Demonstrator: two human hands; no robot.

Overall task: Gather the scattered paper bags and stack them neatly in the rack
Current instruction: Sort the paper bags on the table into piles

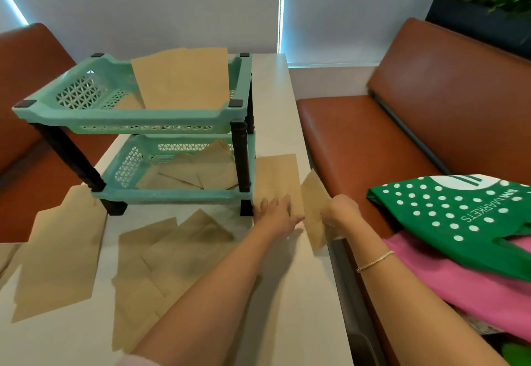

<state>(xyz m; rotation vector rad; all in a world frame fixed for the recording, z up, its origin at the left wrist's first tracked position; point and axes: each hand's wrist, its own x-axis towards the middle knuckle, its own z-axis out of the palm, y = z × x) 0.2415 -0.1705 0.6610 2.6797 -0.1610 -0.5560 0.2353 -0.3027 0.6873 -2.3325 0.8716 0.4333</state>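
Note:
A teal two-tier rack (135, 112) with black legs stands on the white table (301, 293). A brown paper bag (184, 78) leans in its top tray, and several lie jumbled in the bottom tray (189, 174). My left hand (277, 212) lies flat with straight fingers on a brown bag (277, 177) beside the rack's right legs. My right hand (340, 214) grips another brown bag (314, 207), tilted up at the table's right edge. More brown bags (178, 247) lie scattered in front of the rack, with several more bags (60, 250) to its left.
Brown leather benches (416, 124) flank the table on both sides. A green dotted tote (459, 216) lies on pink bags (459, 285) on the right bench. A dark planter (474, 20) sits behind the right backrest. The wall and blinds close off the far end.

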